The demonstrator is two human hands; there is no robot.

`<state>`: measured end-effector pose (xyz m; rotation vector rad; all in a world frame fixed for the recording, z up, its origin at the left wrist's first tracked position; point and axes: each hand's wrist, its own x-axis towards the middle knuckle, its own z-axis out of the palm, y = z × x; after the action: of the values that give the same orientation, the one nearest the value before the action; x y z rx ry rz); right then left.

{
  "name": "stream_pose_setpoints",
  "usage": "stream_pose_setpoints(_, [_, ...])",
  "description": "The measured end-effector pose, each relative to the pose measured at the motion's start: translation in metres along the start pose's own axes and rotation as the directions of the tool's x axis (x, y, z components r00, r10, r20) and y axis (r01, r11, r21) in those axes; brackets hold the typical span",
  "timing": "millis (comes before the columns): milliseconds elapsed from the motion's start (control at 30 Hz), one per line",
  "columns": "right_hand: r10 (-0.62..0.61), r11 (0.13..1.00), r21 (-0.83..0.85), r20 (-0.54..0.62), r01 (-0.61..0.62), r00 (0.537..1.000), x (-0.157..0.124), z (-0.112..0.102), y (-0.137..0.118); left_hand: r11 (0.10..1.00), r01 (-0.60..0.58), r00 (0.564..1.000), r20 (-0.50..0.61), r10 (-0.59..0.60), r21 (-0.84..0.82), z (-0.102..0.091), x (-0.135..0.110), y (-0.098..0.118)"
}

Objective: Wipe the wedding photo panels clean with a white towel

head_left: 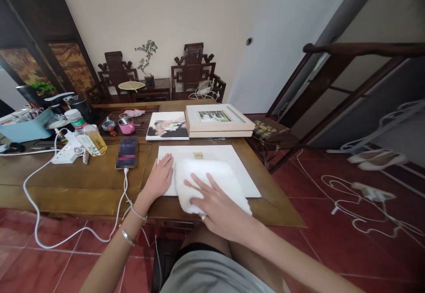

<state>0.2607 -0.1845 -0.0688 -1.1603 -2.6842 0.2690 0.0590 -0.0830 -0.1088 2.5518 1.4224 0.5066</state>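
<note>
Under my right hand (212,200) lies a fluffy white cloth (229,180), its fingers spread over the top of it. The cloth covers part of a flat white panel (242,173) and hangs slightly past the panel's near edge. A small yellowish patch (198,156) shows on the panel just beyond the cloth. My left hand (161,174) rests on the panel's left edge, fingers extended and holding nothing. What the cloth covers is hidden.
Beyond the panel sit a stack of framed pictures (219,122) and a photo panel (167,125). Left are a phone (127,152) on a white cable, a pink cup (126,125), a bottle (88,136) and a power strip (68,150). A wooden chair (318,89) stands right.
</note>
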Motion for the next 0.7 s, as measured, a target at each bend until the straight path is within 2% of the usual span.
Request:
stream_pose_setpoints(100, [0.022,1.000,0.002,-0.020,-0.022,1.000,0.011,-0.001,0.008,1.000,-0.002,1.000,-0.001,0.002,0.007,0.000,0.000,0.000])
stream_pose_setpoints(300, [0.079,0.994,-0.068,-0.057,-0.083,0.995,0.063,-0.005,0.046,1.000,0.008,1.000,0.002,-0.008,-0.016,0.001,0.001,-0.001])
stream_pose_setpoints(400, [0.102,0.987,-0.116,-0.063,-0.108,0.993,0.080,-0.005,0.055,1.000,0.009,1.000,0.001,-0.009,-0.029,0.001,0.001,-0.001])
stream_pose_setpoints(533, [0.075,0.988,-0.133,-0.023,-0.077,0.997,0.071,-0.004,0.048,0.999,0.011,1.000,-0.001,-0.011,-0.033,0.000,0.001,-0.001])
stream_pose_setpoints(700, [-0.025,0.997,-0.074,0.018,0.027,1.000,0.028,-0.004,0.015,1.000,-0.004,1.000,0.004,0.004,-0.012,-0.001,0.000,0.000])
